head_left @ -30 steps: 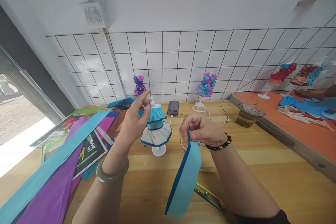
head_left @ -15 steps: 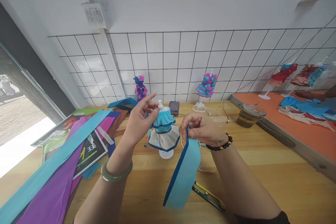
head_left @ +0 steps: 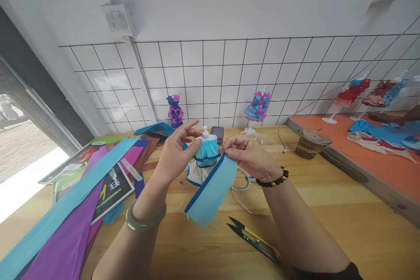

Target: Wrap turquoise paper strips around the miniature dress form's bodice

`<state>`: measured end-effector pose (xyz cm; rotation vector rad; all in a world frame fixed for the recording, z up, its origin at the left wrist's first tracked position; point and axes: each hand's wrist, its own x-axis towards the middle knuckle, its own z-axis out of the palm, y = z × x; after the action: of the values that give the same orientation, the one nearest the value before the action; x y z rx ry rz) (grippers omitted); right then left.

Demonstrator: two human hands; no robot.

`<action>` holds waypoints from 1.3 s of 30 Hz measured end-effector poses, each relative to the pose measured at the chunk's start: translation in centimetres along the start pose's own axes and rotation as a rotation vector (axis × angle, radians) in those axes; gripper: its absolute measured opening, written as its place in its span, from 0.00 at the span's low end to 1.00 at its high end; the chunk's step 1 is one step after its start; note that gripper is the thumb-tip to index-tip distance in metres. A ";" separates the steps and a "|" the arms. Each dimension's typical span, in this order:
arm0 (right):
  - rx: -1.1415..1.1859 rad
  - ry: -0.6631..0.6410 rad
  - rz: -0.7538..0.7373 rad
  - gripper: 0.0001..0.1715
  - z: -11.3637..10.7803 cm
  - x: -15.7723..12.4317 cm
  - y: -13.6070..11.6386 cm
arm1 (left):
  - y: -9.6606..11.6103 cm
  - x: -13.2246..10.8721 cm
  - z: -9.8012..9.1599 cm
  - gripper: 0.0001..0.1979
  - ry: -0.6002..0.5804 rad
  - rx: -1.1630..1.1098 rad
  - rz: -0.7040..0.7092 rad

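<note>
A small white dress form wears a ruffled light blue top and a white skirt with dark blue edging. My left hand is at its left shoulder, fingers apart, thumb against the upper edge of the ruffle. My right hand pinches the top corner of a light blue strip with a dark blue border. That strip hangs down to the left, in front of the skirt, and hides part of it. Black and yellow thread snips lie on the table below my right hand.
Long blue and purple strips and magazines lie at the left. Behind stand two dressed forms, one dark blue, one turquoise and pink, and a phone. At right are a tape roll, a lidded cup and someone's hand over fabric.
My right hand has brought the strip left and up, close to the dress form, uncovering the snips and tape roll. The form has shifted or tilted slightly right.
</note>
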<state>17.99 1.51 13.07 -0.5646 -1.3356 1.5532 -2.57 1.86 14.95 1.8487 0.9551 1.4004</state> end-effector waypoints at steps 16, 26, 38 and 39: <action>-0.034 0.096 -0.015 0.11 0.3 -0.4 -0.8 | 2.5 -1.6 -0.3 0.13 0.162 0.141 0.121; 0.038 0.354 -0.154 0.14 1.7 -0.8 -1.7 | 3.9 -2.4 -0.3 0.32 -0.176 0.570 0.427; 0.110 0.533 -0.310 0.07 1.7 -0.8 -1.9 | 3.3 -2.3 0.2 0.19 -0.073 0.846 0.602; 0.113 0.537 -0.312 0.07 1.7 -0.8 -1.9 | 3.2 -2.2 0.1 0.19 -0.043 0.839 0.610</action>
<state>17.59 -0.15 15.19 -0.6145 -0.8707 1.1094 -2.26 -1.69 16.39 2.9739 1.1077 1.3721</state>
